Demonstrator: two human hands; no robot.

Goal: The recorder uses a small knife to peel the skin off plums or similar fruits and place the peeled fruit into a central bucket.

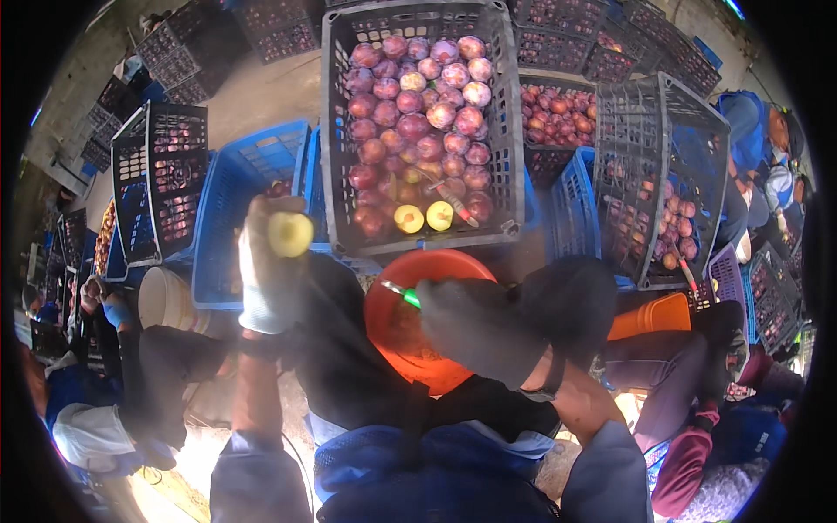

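Observation:
My left hand (270, 261), in a white glove, is closed round a plum (290, 234) with a yellow cut face, beside a blue crate (209, 231). Closed on a knife (400, 294) with a green handle, my right hand (475, 318) wears a dark glove. The short blade points left, over an orange-red bucket (379, 327) between my legs. In front stands a black crate (338, 131) full of purple-red plums (414, 127). Two yellow cut plum halves (424, 217) lie at its near end, with a thin red-handled tool (458, 206) beside them.
To the right, a tilted black crate (629, 118) spills plums (676, 222) near another red-handled tool (688, 275). An orange bucket (654, 315) and a white bucket (164, 299) flank my knees. People sit close on both sides. Stacked crates (558, 30) of plums line the back.

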